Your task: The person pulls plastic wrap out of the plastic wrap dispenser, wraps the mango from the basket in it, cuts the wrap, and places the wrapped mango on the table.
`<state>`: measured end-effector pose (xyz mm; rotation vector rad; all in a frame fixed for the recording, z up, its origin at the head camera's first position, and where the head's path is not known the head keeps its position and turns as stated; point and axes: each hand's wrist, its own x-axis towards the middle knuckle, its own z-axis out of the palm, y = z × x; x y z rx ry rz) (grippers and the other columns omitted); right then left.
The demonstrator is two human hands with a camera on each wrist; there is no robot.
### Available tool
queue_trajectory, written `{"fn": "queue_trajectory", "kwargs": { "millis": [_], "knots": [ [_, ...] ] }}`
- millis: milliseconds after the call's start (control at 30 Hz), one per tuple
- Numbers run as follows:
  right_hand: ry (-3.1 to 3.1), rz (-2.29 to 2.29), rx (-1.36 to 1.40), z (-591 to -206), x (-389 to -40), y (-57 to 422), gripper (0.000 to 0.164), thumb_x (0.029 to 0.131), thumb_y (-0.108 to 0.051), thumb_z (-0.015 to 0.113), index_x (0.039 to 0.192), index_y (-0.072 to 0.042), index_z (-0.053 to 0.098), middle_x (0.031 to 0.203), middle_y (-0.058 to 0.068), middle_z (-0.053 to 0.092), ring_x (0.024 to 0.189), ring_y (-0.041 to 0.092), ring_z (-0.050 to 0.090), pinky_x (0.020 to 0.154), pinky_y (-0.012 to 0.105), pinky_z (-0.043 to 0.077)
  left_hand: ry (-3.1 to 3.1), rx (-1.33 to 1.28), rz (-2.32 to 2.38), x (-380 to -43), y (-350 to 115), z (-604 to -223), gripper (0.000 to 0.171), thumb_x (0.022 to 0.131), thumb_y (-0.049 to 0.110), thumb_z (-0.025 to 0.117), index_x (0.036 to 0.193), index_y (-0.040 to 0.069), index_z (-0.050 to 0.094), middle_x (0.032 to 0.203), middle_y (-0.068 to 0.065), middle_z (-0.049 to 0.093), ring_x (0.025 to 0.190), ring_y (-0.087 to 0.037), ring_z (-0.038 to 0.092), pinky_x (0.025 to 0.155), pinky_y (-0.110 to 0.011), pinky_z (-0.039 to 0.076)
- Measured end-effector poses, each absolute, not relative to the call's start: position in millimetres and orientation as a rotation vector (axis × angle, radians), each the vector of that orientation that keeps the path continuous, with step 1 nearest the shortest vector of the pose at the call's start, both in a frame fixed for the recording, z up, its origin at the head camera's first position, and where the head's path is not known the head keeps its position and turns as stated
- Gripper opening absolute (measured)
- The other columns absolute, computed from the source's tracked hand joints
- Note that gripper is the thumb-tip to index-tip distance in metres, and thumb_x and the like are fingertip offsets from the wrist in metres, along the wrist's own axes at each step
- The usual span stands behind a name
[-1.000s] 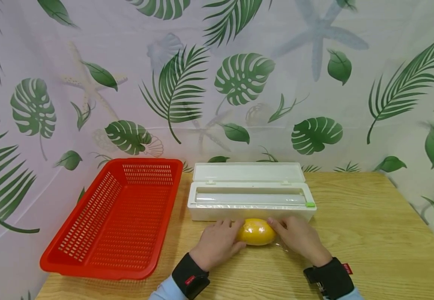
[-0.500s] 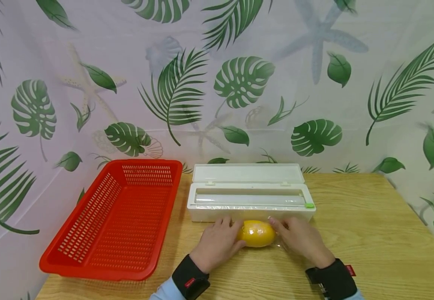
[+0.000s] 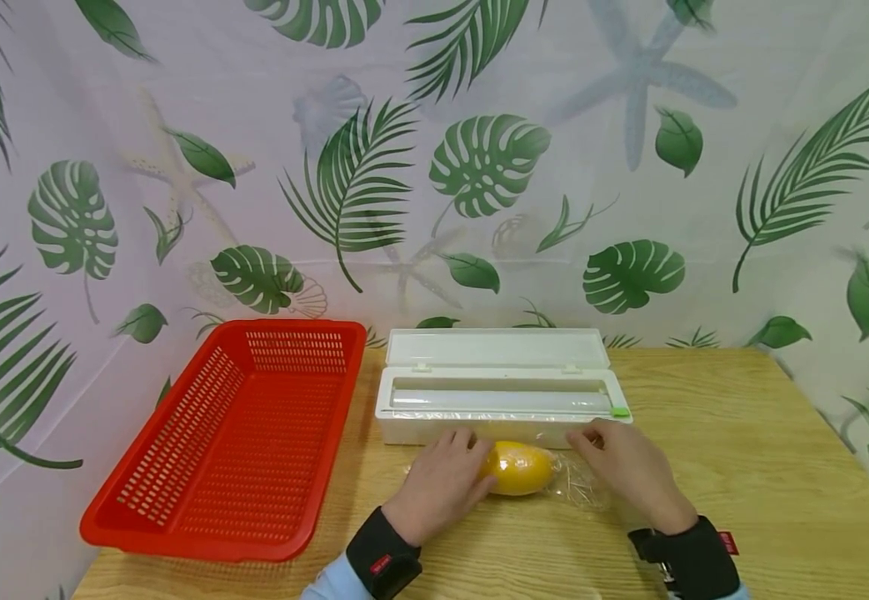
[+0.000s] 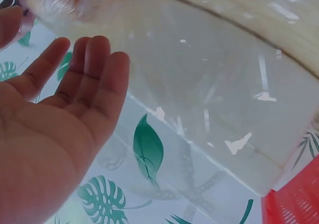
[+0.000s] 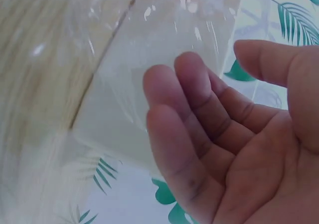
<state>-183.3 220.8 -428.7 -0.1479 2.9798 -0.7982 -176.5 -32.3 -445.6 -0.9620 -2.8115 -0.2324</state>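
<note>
An oval yellow fruit (image 3: 522, 468), wrapped in shiny cling film, lies in front of the white cling film dispenser (image 3: 441, 429). My left hand (image 3: 440, 477) rests at its left end, thumb and fingertips right at the skin; the left wrist view shows these fingers loosely extended. Crumpled clear film (image 3: 580, 485) spreads from the fruit's right end. Over this film is my right hand (image 3: 632, 467), near the dispenser's front right corner, its fingers loosely bent with a gap to the thumb in the right wrist view. The dispenser's lid stands back, showing the film roll (image 3: 494, 398).
A red plastic basket (image 3: 322, 492) with slotted walls stands to the left on the wooden table (image 3: 749, 500). A green slider (image 3: 620, 412) sits at the dispenser's right end. Behind the table hangs a leaf-printed cloth (image 3: 554, 275).
My right hand has moved right, away from the fruit, and the crumpled film at the fruit's right end now shows. My left hand has stayed at the left end.
</note>
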Motion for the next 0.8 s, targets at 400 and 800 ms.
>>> {"fn": "queue_trajectory", "kwargs": {
  "millis": [400, 800],
  "knots": [
    [2.979, -0.722, -0.112, -426.3, -183.1, 250.7, 0.022, 0.088, -0.026, 0.063, 0.076, -0.008, 0.061, 0.062, -0.001, 0.046, 0.054, 0.014, 0.041, 0.049, 0.028, 0.029, -2.668, -1.121, -0.193, -188.5, 5.7, -419.0, 0.029, 0.095, 0.037, 0.053, 0.115, 0.017, 0.06, 0.092, 0.002, 0.051, 0.078, -0.013, 0.044, 0.063, -0.02, 0.038],
    [2.774, -0.799, 0.06, -438.7, -191.6, 294.8, 0.037, 0.083, -0.031, 0.069, 0.088, 0.004, 0.059, 0.076, 0.012, 0.06, 0.066, 0.022, 0.055, 0.056, 0.033, 0.043, -2.75, -1.169, 0.003, -199.0, 57.0, -413.1, 0.028, 0.095, 0.039, 0.052, 0.117, 0.022, 0.055, 0.098, 0.003, 0.052, 0.087, -0.012, 0.049, 0.066, -0.022, 0.041]
  ]
}}
